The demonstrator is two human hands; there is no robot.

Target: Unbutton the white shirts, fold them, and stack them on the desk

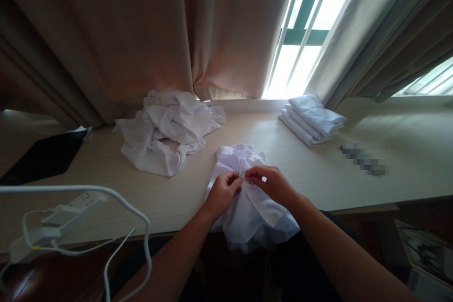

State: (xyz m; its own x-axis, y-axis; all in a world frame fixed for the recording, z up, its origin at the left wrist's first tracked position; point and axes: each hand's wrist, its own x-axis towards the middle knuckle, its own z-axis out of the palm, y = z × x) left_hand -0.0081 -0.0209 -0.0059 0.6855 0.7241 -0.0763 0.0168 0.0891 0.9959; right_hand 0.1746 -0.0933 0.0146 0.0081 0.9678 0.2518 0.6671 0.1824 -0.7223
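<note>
Head view. White shirt [244,222] directly under both hands, on the near side of the table [177,198]; collar [233,152] just beyond the fingertips, lower cloth spilling from below the fingers over the table edge toward the lap. Left hand [223,192]: thumb and forefinger together, clamped on the shirt front. Right hand [272,181]: thumb and forefinger curved into a loop, a gap showing inside, tips closed on the cloth just beside the left ones. Anything small between the tips: too small to tell.

Handling, my judgement: the two pinches want to stay close, left as anchor, right doing the fine work. Cloth looks thin and gathers into creases running from the fingers; a light pull apart should flatten it, a hard one would bunch it. Overhanging cloth may drag; better supported on the tabletop.

Farther off: crumpled white cloth [170,125] beyond and left of the left fingers; folded white stack [311,120] beyond and right of the right.
</note>
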